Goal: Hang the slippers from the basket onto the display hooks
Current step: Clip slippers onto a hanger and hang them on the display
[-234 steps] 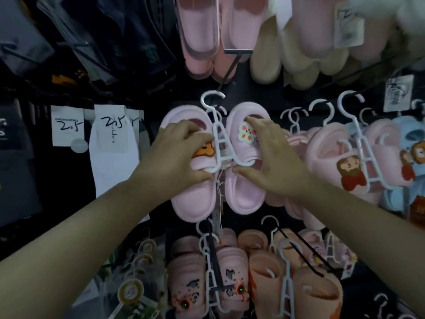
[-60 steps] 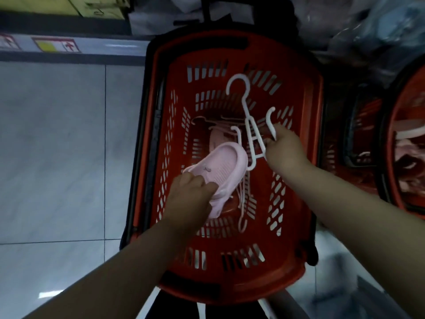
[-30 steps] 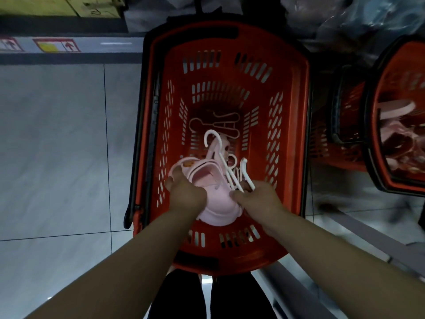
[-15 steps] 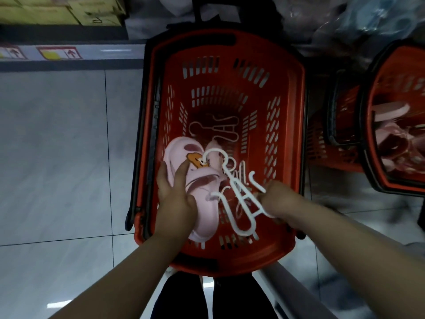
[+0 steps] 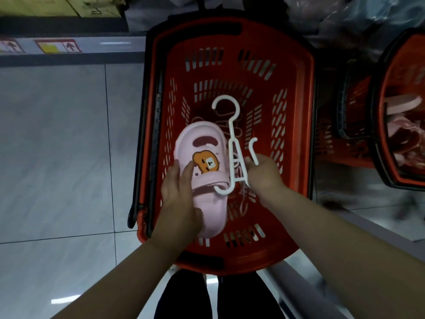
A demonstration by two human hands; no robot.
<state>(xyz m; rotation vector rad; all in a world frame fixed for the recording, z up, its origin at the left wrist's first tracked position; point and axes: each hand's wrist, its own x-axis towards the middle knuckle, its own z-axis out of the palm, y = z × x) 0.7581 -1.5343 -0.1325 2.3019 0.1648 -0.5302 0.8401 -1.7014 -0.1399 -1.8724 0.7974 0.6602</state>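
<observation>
I look straight down into a red basket [image 5: 299,93] on the floor. My left hand [image 5: 178,201] grips a pale pink slipper [image 5: 208,203] with an orange bear charm, held above the basket with its toe pointing away from me. My right hand [image 5: 264,176] pinches a white plastic slipper hanger [image 5: 232,143] by its right arm. The hanger stands beside the slipper, hook pointing away, and its lower left arm pokes under the slipper's strap. More white hangers lie on the basket bottom, partly hidden.
A second red basket [image 5: 400,107] with pink slippers stands at the right. Grey floor tiles [image 5: 57,146] spread to the left. A shelf base with cardboard boxes [image 5: 46,5] runs along the top. My dark trouser legs show below the basket.
Earlier I hung a pink pair on the display. Over the last second both hands lifted the slipper and hanger from the basket bottom; the slipper turned strap-up and the hanger straightened beside it.
</observation>
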